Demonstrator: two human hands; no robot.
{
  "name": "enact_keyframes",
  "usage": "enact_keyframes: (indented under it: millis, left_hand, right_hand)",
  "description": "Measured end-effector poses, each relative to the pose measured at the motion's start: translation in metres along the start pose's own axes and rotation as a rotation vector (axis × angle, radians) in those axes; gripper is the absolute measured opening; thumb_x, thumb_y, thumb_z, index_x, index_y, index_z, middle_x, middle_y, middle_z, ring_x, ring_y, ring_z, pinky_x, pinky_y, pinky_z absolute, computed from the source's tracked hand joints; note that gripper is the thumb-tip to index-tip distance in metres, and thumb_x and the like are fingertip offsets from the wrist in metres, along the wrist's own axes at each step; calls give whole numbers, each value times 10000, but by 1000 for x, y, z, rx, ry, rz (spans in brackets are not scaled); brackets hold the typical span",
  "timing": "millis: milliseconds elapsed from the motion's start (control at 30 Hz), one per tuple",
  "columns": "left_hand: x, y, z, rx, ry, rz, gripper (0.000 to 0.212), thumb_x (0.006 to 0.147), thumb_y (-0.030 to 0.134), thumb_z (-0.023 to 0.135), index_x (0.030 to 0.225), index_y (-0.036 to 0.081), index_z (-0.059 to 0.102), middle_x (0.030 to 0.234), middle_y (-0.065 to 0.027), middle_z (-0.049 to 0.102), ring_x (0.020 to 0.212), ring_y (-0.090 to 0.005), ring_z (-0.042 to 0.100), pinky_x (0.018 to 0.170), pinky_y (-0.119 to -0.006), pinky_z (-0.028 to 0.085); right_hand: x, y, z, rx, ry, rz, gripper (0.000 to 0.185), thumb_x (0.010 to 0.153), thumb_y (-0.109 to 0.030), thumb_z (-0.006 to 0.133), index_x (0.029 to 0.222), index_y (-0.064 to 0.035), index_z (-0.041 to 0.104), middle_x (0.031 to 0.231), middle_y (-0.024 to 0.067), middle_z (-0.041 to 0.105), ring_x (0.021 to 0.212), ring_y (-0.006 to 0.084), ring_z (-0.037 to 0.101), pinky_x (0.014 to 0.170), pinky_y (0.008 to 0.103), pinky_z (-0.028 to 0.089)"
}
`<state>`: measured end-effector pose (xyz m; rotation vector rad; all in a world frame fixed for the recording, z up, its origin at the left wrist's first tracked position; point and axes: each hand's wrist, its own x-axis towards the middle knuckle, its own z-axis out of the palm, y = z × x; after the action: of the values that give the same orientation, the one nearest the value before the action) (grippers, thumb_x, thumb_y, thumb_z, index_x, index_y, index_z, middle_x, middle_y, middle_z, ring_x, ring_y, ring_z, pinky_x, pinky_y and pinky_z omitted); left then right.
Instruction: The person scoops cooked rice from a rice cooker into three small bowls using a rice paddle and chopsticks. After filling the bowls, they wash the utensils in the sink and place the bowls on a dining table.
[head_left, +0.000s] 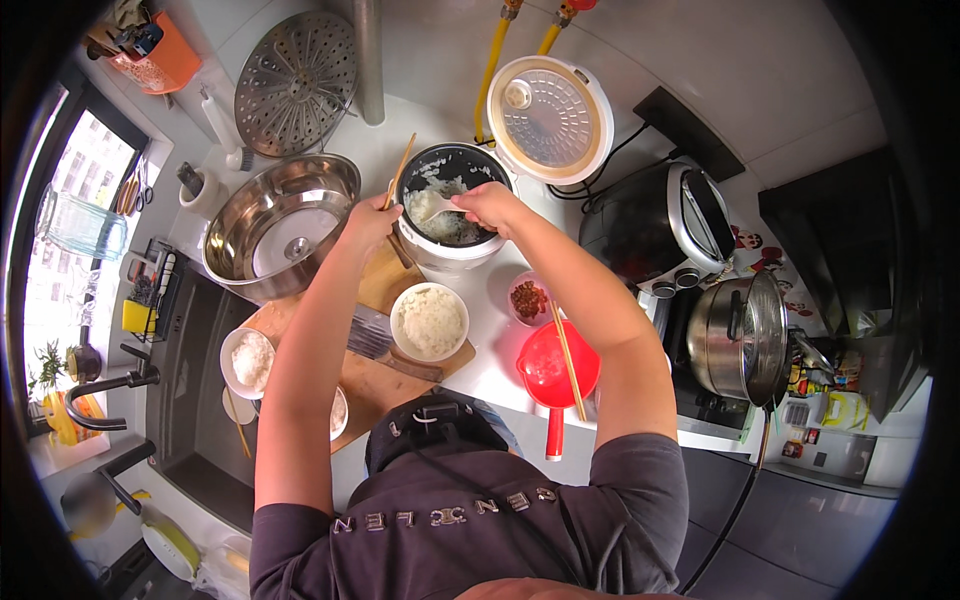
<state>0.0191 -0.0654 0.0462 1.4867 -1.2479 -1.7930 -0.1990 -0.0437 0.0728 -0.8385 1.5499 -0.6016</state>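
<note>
My right hand (487, 206) grips a white rice paddle (444, 209), its blade in the cooked rice (442, 187) of the rice cooker (450, 256). Clumps of rice cling to the dark inner wall. At the cooker's left rim, my left hand (373, 223) holds a wooden chopstick or pair (400, 171), pointing up. The cooker's lid (551, 120) stands raised behind it. Below the cooker, a white bowl of rice (430, 322) rests over a cleaver (370, 333) on a wooden cutting board (381, 281). Two more rice bowls, one at the left (251, 363) and one low (338, 413), are partly hidden by my left forearm.
A large steel basin (283, 225) stands left of the cooker, near a dark sink (202, 360). Right are a small bowl of reddish-brown pieces (529, 298), a red strainer or ladle (556, 367) with chopsticks (568, 360) across it, a black air fryer (637, 225) and a steel pot (727, 337).
</note>
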Motion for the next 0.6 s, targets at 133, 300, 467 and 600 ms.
enact_keyframes:
  millis: [133, 300, 467, 600]
  left_hand:
    - [4, -2, -2, -6, 15, -26, 155, 846, 164, 552, 970, 94, 613, 591, 40, 406, 469, -69, 255, 400, -241, 199]
    - [5, -2, -3, 145, 25, 48, 178, 856, 200, 540, 948, 56, 591, 592, 10, 450, 478, -95, 355, 423, -257, 295]
    - [-17, -10, -11, 230, 178, 367, 315, 896, 272, 451, 1031, 11, 565, 732, -86, 580, 686, -176, 532, 669, -295, 423]
    - [-106, 26, -32, 197, -51, 289, 336, 898, 258, 451, 1141, 41, 531, 800, 9, 530, 636, -73, 429, 548, -200, 371]
  right_hand:
    - [-14, -10, -16, 84, -41, -30, 191, 801, -242, 619, 814, -51, 616, 546, -2, 460, 386, 53, 287, 347, 219, 180]
    - [-32, -11, -24, 101, 28, 2, 193, 801, -263, 633, 774, -76, 595, 519, -40, 432, 382, 36, 258, 357, 203, 160]
    - [-29, 10, -42, 142, 61, -58, 220, 787, -289, 640, 813, -72, 609, 544, -33, 454, 394, 45, 273, 359, 209, 189]
    - [-48, 25, -54, 72, 211, -180, 263, 789, -347, 620, 791, -84, 607, 546, -43, 443, 391, 51, 284, 349, 212, 217]
